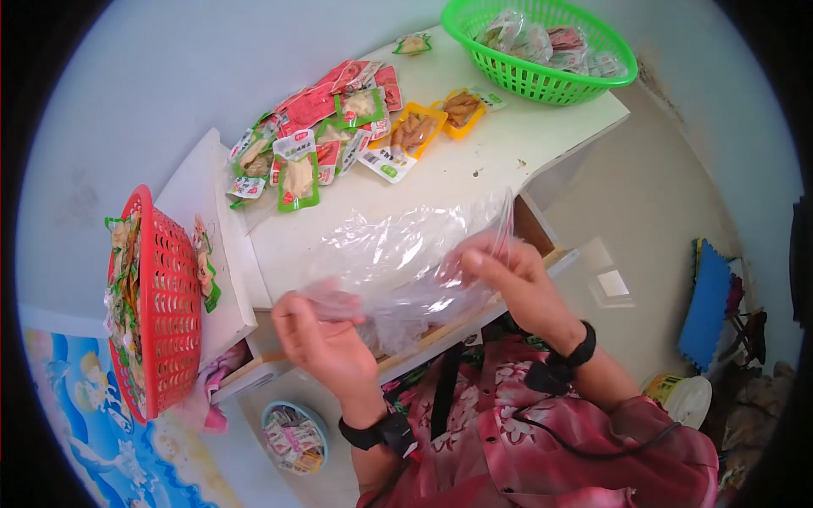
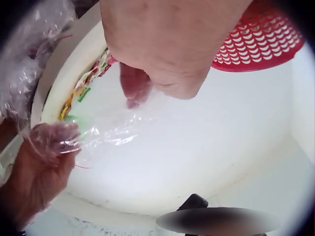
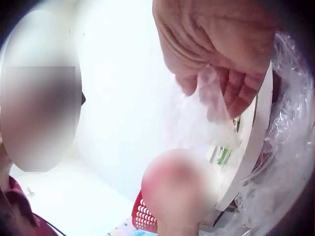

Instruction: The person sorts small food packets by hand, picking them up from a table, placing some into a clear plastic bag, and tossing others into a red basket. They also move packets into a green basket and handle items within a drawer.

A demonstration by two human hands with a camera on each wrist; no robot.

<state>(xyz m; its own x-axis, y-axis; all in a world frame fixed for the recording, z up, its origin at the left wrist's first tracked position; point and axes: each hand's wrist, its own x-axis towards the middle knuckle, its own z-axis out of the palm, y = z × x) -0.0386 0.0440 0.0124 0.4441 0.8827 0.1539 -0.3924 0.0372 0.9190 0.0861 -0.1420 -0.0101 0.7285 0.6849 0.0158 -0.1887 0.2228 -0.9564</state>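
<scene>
A clear, thin plastic bag (image 1: 381,241) is spread between my two hands, above the front edge of the white table (image 1: 449,182). My left hand (image 1: 326,343) grips the bag's left side, thumb and fingers bent at the film. On the other side my right hand (image 1: 517,284) pinches the film, which also covers some of its fingers. In the right wrist view, crumpled film hangs between the thumb and fingers of the right hand (image 3: 216,49). Beyond the bag lies a heap of sealed food packets (image 1: 296,182), with orange packets (image 1: 415,131) beside it.
A green basket (image 1: 542,85) with bagged packets stands at the back right. At left is a red basket (image 1: 174,313) full of packets. Under the table's front edge, a pulled-out drawer (image 1: 445,339) holds more clear film. A blue-rimmed bucket (image 1: 322,423) of small packets stands below.
</scene>
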